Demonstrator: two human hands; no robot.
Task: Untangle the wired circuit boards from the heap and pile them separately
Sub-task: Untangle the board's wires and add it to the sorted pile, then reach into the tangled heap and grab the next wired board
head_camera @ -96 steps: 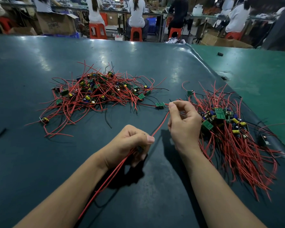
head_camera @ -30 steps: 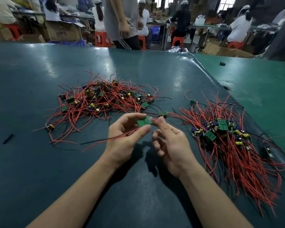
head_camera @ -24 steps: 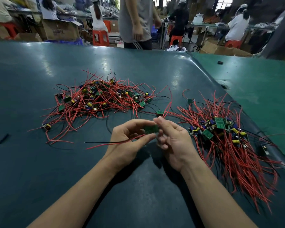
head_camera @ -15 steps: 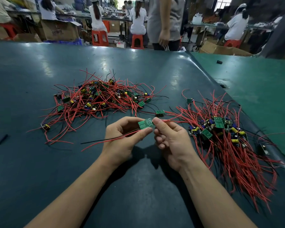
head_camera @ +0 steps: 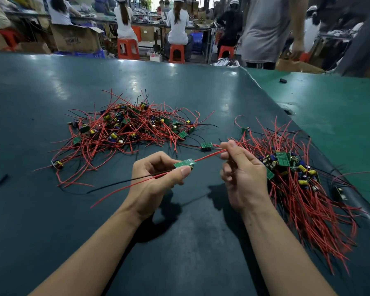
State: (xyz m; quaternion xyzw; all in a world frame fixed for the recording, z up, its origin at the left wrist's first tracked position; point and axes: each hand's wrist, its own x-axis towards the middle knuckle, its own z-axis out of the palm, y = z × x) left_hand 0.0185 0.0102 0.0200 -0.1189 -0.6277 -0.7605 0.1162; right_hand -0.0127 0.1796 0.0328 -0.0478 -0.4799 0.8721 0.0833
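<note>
Nearest, both forearms reach in over the dark green table [head_camera: 179,242]. Left hand [head_camera: 154,182] pinches a small green circuit board [head_camera: 184,163] btwn thumb & curled fingers, held just above the table; its red and black wires trail off to the left. Right hand [head_camera: 241,176] pinches a red wire [head_camera: 208,155] running from that board's right end, thumb & forefinger closed on it, other fingers curled. Just right of that hand lies the sorted pile [head_camera: 297,178], wires roughly combed toward the near edge. Farther back, left of centre, the tangled heap [head_camera: 126,129]. One loose board [head_camera: 206,145] lies btwn heap & pile. Beyond the table, seated workers on red stools [head_camera: 127,48].
</note>
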